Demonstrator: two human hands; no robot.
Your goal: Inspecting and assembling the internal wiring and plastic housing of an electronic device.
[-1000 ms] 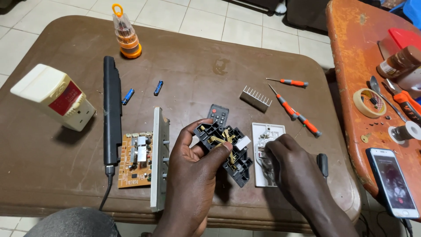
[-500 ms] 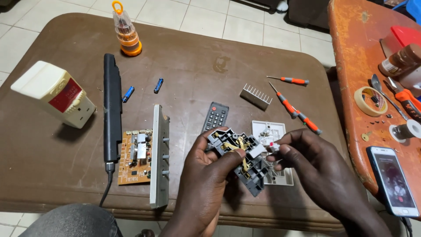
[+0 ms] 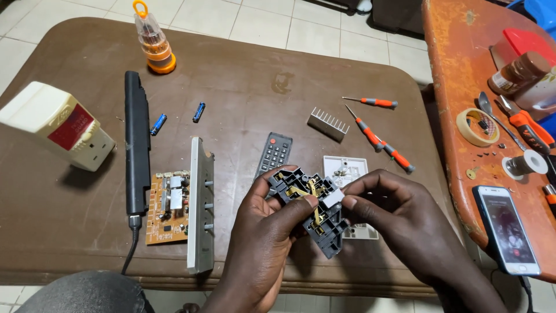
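**Both hands on a black socket insert above the worktop's near edge**

The left hand (image 3: 263,243) is closed around the black socket insert (image 3: 313,208), thumb pressed on its top face where brass contact strips show. The right hand (image 3: 399,223) pinches a small white piece (image 3: 334,199) at the insert's upper right corner between thumb and forefinger. The insert is held up off the brown worktop (image 3: 243,87), tilted, just in front of a white socket faceplate (image 3: 347,169) lying flat and partly hidden by the right hand.

Left of the hands, a long white panel (image 3: 200,203) stands on its edge, with an orange circuit board (image 3: 168,206) beside it. A black bar with a cable (image 3: 136,142) lies further left, alongside the board. A black remote control (image 3: 275,152) lies just beyond the insert.

Further back are two small blue batteries (image 3: 198,112), a ribbed metal heat sink (image 3: 328,123) and two orange-handled screwdrivers (image 3: 379,142). A cream adapter box with a red label (image 3: 58,124) sits at the left. At the far edge stands a clear screwdriver-bit holder with an orange base (image 3: 152,37).

On the orange table (image 3: 457,69) to the right lie a phone (image 3: 508,229) and a roll of tape (image 3: 476,126).
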